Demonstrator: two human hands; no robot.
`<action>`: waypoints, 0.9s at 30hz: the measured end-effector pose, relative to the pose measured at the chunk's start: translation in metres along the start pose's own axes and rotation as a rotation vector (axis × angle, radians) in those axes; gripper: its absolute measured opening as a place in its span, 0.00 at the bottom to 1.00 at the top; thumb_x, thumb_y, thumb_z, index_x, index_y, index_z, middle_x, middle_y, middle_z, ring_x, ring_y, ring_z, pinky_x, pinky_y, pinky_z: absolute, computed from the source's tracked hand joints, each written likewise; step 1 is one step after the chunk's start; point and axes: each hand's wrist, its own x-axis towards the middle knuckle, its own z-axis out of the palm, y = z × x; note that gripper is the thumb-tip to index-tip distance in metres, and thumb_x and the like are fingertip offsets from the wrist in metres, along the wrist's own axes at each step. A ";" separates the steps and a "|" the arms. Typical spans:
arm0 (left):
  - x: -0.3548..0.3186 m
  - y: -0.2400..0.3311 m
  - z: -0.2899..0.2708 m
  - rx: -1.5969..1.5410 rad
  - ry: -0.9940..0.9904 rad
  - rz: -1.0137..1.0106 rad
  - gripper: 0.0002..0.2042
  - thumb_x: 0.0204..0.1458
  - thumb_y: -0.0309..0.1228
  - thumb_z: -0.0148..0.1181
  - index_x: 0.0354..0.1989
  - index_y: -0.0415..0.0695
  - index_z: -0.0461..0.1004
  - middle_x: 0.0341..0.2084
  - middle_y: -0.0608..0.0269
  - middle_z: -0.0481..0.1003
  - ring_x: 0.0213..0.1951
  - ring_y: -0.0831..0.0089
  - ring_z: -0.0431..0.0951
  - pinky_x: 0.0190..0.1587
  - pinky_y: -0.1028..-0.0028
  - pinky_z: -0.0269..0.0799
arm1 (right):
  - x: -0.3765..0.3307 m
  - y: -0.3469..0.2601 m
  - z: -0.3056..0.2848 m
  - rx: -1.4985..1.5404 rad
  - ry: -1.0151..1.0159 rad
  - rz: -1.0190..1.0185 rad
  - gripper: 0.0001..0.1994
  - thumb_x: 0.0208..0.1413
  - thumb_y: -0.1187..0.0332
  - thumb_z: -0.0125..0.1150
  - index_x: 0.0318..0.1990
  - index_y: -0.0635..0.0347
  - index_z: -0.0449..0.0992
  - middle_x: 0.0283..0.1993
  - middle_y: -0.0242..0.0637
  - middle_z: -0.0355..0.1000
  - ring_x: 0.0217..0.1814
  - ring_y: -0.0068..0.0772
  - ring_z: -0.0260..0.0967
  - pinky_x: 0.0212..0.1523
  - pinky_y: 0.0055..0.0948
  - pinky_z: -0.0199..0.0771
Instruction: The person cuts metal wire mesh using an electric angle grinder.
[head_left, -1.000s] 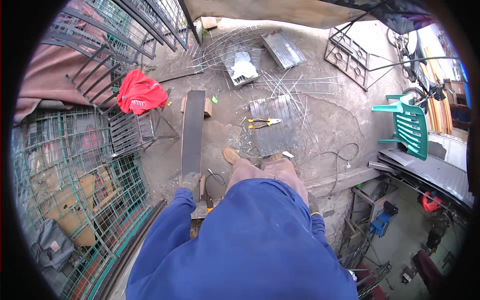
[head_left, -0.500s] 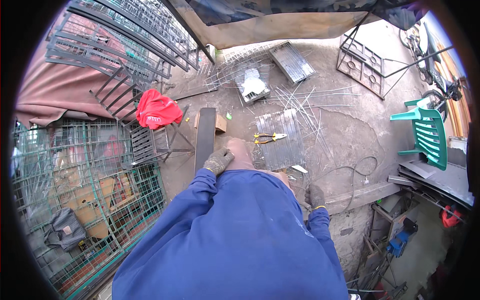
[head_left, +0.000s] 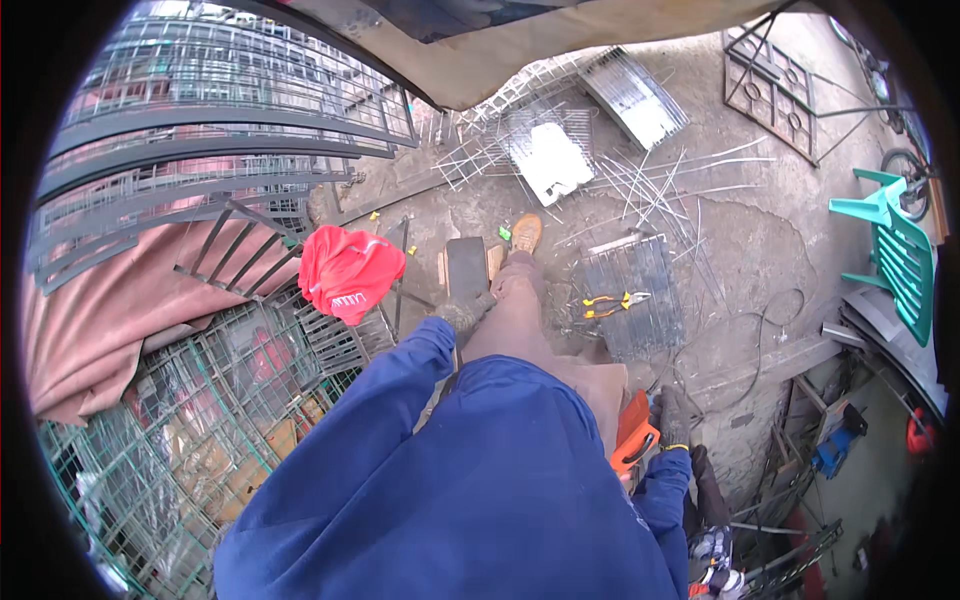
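Note:
My left hand (head_left: pixel 462 312), in a dark knit glove, rests against my left knee beside a dark flat plank (head_left: pixel 467 268); its fingers look laid out, with nothing seen in them. At my right side, my gloved right hand (head_left: pixel 674 415) hangs low, next to an orange object with a looped handle (head_left: pixel 634 436), partly hidden by my leg. Whether the fingers grip anything is not clear. Yellow-handled pliers (head_left: pixel 612 305) lie on a dark ribbed metal panel (head_left: pixel 640 340) ahead of me, apart from both hands.
Loose metal rods (head_left: pixel 655 185) and wire grids (head_left: pixel 545 150) litter the ground ahead. A red cloth (head_left: pixel 345 270) hangs at left near stacked metal frames (head_left: pixel 200 145). A cable (head_left: pixel 757 345) curls on the right, near a green chair (head_left: pixel 905 260). A person's shoe (head_left: pixel 725 580) shows lower right.
My view has shifted, and my left leg and tan shoe now show stretched forward. The orange object has come into sight beside my right hand. The pliers stay on the panel.

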 end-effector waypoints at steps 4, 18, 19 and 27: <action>0.060 -0.004 -0.078 0.170 0.031 0.085 0.26 0.62 0.49 0.58 0.55 0.37 0.78 0.39 0.54 0.82 0.42 0.67 0.81 0.48 0.63 0.76 | -0.063 0.001 0.090 -0.135 -0.074 -0.126 0.14 0.68 0.57 0.57 0.51 0.56 0.77 0.34 0.27 0.73 0.30 0.20 0.68 0.29 0.23 0.69; 0.063 0.164 -0.015 0.341 -0.151 0.498 0.20 0.65 0.49 0.55 0.53 0.48 0.80 0.44 0.54 0.82 0.47 0.63 0.82 0.54 0.64 0.73 | -0.077 0.068 0.160 -0.060 0.039 -0.331 0.17 0.69 0.56 0.56 0.56 0.57 0.77 0.38 0.30 0.76 0.32 0.19 0.70 0.30 0.24 0.71; 0.068 0.176 -0.003 0.563 -0.169 0.595 0.20 0.65 0.49 0.55 0.53 0.48 0.80 0.45 0.54 0.82 0.49 0.62 0.81 0.56 0.64 0.72 | -0.063 0.070 0.167 0.048 -0.020 -0.152 0.17 0.69 0.57 0.56 0.55 0.58 0.77 0.39 0.32 0.76 0.33 0.23 0.71 0.33 0.26 0.73; 0.178 0.152 0.085 0.614 -0.497 0.406 0.25 0.65 0.56 0.51 0.54 0.48 0.80 0.51 0.52 0.80 0.57 0.55 0.78 0.62 0.61 0.69 | 0.074 0.013 0.265 -0.091 -0.166 -0.436 0.15 0.67 0.62 0.57 0.52 0.63 0.78 0.50 0.51 0.78 0.54 0.53 0.76 0.57 0.43 0.74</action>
